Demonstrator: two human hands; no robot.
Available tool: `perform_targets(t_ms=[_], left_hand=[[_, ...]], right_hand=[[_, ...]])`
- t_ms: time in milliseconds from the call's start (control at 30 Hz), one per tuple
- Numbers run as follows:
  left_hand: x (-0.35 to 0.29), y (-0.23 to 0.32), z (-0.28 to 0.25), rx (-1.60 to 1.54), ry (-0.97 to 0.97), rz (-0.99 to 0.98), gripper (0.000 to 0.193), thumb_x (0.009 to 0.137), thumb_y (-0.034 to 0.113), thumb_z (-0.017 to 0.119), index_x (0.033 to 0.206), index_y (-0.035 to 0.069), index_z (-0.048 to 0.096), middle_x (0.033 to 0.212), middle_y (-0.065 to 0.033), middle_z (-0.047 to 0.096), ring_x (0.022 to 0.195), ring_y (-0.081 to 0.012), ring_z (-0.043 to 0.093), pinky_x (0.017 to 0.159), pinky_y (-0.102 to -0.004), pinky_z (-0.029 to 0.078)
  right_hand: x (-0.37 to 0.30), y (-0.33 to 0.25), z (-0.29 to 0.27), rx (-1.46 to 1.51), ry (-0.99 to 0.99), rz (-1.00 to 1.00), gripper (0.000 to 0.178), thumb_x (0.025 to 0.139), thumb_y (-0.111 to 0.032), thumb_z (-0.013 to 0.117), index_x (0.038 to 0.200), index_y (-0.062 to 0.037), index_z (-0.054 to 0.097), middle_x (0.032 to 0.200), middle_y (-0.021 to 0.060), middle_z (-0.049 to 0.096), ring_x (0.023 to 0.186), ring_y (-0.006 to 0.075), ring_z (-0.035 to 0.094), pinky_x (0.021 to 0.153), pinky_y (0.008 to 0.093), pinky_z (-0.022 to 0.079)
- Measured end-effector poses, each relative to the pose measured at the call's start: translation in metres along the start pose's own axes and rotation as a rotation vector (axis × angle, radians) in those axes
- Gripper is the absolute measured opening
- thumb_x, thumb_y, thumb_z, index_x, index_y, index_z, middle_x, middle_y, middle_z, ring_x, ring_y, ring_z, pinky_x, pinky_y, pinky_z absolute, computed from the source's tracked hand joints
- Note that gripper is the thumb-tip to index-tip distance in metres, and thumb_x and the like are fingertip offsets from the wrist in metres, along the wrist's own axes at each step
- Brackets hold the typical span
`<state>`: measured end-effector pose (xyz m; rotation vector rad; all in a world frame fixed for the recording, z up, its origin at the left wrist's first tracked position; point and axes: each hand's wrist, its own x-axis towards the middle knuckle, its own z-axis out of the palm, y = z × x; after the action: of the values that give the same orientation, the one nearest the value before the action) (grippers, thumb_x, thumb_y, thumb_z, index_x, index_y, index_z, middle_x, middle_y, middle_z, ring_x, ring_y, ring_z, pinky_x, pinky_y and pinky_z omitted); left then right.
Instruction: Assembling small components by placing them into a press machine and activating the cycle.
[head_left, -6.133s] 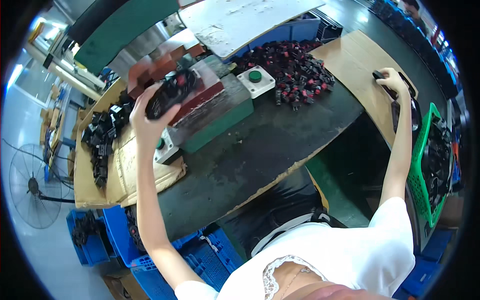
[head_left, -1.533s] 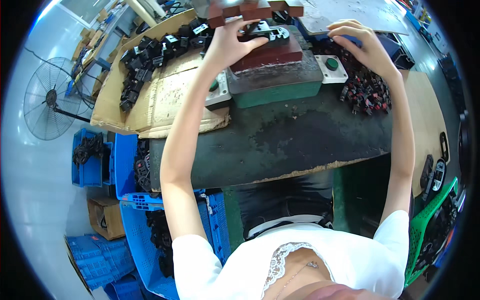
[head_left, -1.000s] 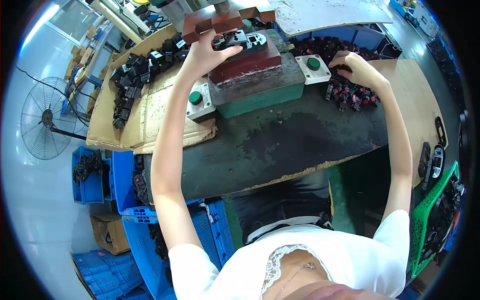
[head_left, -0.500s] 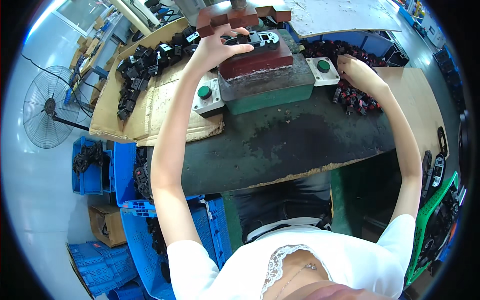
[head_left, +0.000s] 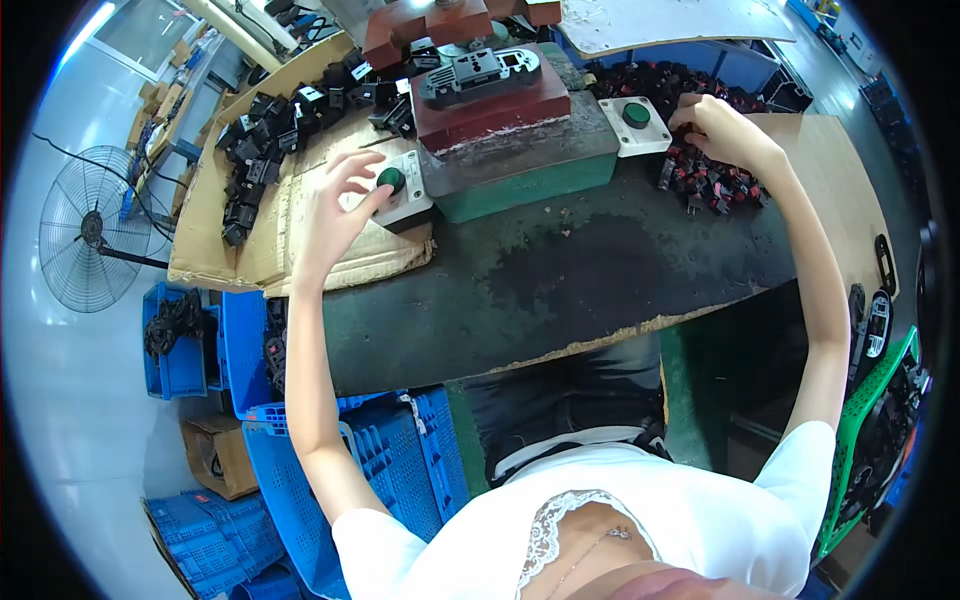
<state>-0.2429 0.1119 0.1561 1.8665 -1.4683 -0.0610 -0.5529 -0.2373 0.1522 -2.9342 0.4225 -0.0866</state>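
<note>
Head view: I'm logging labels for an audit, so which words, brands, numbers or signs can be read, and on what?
None can be read.
Blue crate: small red mark, too small to read.
Black parts in the carton: pale patches, too small to read.
Left green button, right green button: no lettering shows.

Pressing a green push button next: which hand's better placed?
Left, likely: the left hand has its thumb at the left green push button, while the right hand is curled clear of the right green push button.
</note>
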Motion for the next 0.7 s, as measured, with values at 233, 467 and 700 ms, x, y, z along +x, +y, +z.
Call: perform_targets(t_ms=[233,467,700], left_hand=[[-0.004,-0.003,0.010,-0.021,0.029,0.004,0.025,0.073,0.004,0.071,0.097,0.002,0.065,0.102,-0.0054,0.060,0.073,-0.0119,0.059,0.065,-0.0239,0.048],[-0.006,-0.013,0.014,0.024,0.094,0.097,0.024,0.071,0.004,0.072,0.093,0.002,0.064,0.098,-0.0059,0.061,0.070,-0.0134,0.061,0.067,-0.0259,0.048],[-0.014,-0.015,0.020,0.072,0.158,0.106,0.031,0.073,0.004,0.070,0.102,0.003,0.061,0.094,-0.0077,0.060,0.072,-0.0164,0.061,0.069,-0.0287,0.047]], right_hand=[[0.005,0.010,0.008,-0.105,-0.007,0.002,0.033,0.066,0.008,0.065,0.099,0.0027,0.061,0.102,0.0173,0.056,0.095,0.0357,0.057,0.084,0.0392,0.048],[0.005,0.007,-0.004,0.020,0.231,-0.167,0.027,0.073,0.006,0.062,0.099,0.0035,0.059,0.104,0.0160,0.053,0.095,0.0312,0.056,0.083,0.0340,0.049],[0.035,-0.060,-0.045,0.486,0.151,-0.335,0.029,0.087,-0.005,0.059,0.116,-0.0048,0.059,0.106,0.0034,0.056,0.095,0.0096,0.052,0.088,0.0243,0.044]])
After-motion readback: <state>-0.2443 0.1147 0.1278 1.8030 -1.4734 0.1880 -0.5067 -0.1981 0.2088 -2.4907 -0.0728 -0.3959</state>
